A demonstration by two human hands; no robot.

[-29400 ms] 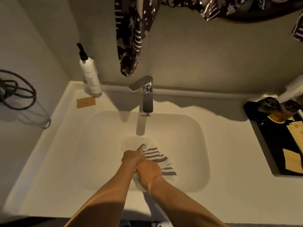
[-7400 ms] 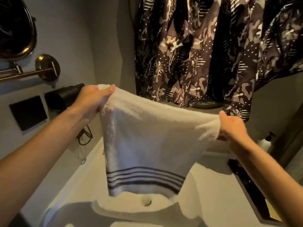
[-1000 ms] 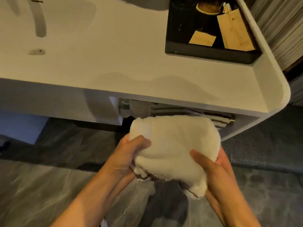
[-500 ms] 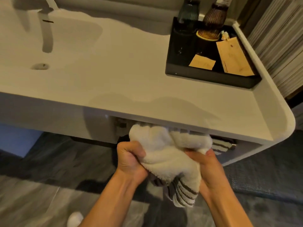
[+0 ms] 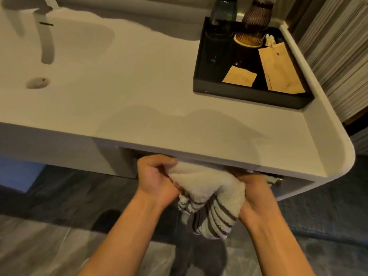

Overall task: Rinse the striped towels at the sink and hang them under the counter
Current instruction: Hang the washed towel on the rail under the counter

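Note:
A white towel with dark stripes [image 5: 207,188] is bunched between both my hands just under the front lip of the white counter [image 5: 179,128]. My left hand [image 5: 157,180] grips its left end, thumb over the top. My right hand [image 5: 253,188] holds the right side from behind, fingers partly hidden by the cloth. The striped end hangs down below my hands. The end of a metal rail [image 5: 277,179] with a bit of another striped towel shows under the counter, right of my right hand. The sink basin [image 5: 79,46] with its drain [image 5: 37,83] is at the upper left.
A black tray [image 5: 249,96] with two ribbed glasses and paper packets sits on the counter's right side. The tap [image 5: 42,12] is at the top left. A ribbed curtain or wall hangs at the far right. Grey floor lies below, with a dark mat under the counter.
Both hands have pushed the bunched towel up and in, closer under the counter's lip. The view has tilted slightly up, and the other towel on the rail is now mostly hidden.

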